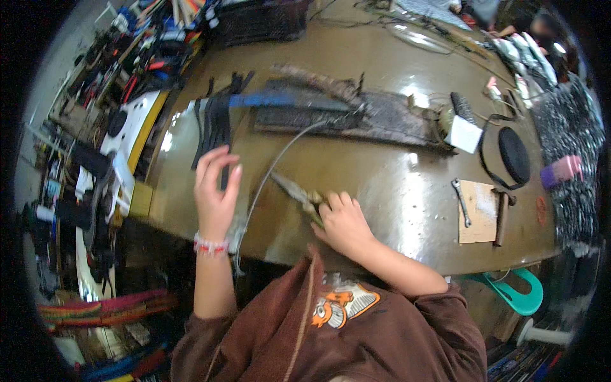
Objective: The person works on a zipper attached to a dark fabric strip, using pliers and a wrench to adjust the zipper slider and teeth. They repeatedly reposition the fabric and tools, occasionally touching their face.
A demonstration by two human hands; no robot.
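Observation:
My right hand (344,219) is closed around the handle end of a pointed grey metal hand tool (289,186) with yellowish-green grips; its exact kind is unclear. The tip points away to the left, toward a thin grey wire (259,186). That wire curves from a dark, rough board (394,121) down to the table's near edge. Left of the wire is my left hand (215,191), raised with thumb and fingers apart and holding nothing. Just beyond its fingertips several black strips (213,124) lie on the table, beside a blue strip (254,100) along the board.
At the right are a wrench (463,202) on cardboard (478,229), a hammer (503,219) and a black strap roll (513,156). A rough stick (318,83) lies across the board. A dark crate (258,22) stands far left; a person (541,32) is far right.

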